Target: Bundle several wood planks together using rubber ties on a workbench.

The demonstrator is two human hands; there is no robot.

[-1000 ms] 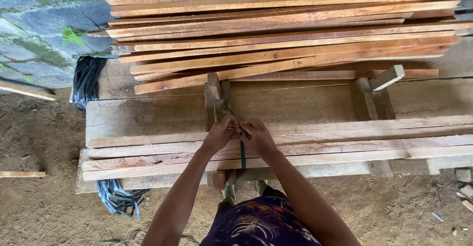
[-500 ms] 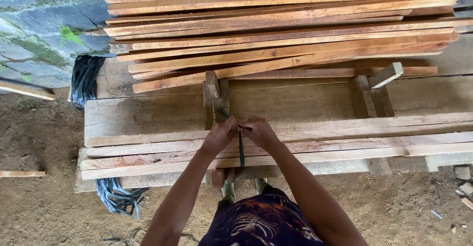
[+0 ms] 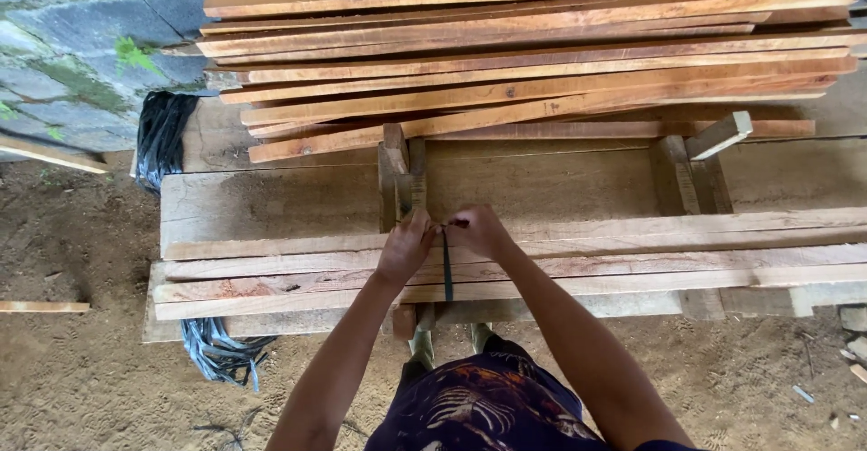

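Left hand (image 3: 405, 245) and right hand (image 3: 479, 231) side by side on top of the near bundle of planks (image 3: 632, 266), fingers pinched shut on a dark strap (image 3: 446, 270). Strap between both hands, dropping from the fingertips down over the plank edges. Beyond the knuckles, a larger stack of boards (image 3: 524, 45).

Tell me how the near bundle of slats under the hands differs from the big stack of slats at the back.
The near bundle is a few slats deep; the back stack is piled many layers high. The near bundle has a dark strap across it, with the left hand and right hand pinching the strap on top; the back stack shows no strap and nobody touches it. The near bundle's ends lie fairly even; the back stack's ends fan out unevenly. Both are long, thin, reddish-brown boards lying flat on the workbench.
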